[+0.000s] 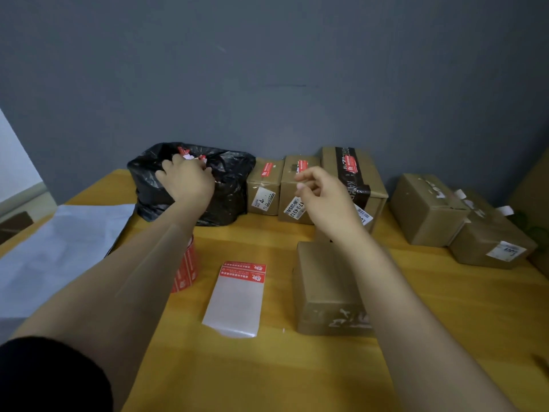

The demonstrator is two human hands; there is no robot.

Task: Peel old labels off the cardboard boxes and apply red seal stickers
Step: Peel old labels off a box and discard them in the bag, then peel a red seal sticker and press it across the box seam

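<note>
Grey wall behind, yellow worktop (267,367) below. At far edge, left of middle, black bag (231,191), mouth open for waste. Over that mouth, left hand (187,182), fingers curled down among red-and-white scraps (187,154); gripping or releasing, cannot tell. Above the far row, right hand (323,200) in the air, fingers loosely curled; pinching anything or not, cannot tell. Right of middle, box (326,289), torn label residue (347,318) on near face, likely the one in work. Just left, sheet (237,304) with two red seals (242,273), then roll (188,266), both within easy reach. Along far edge sealed boxes (264,185); at right edge unsealed boxes (427,209), probably sorted apart.
</note>
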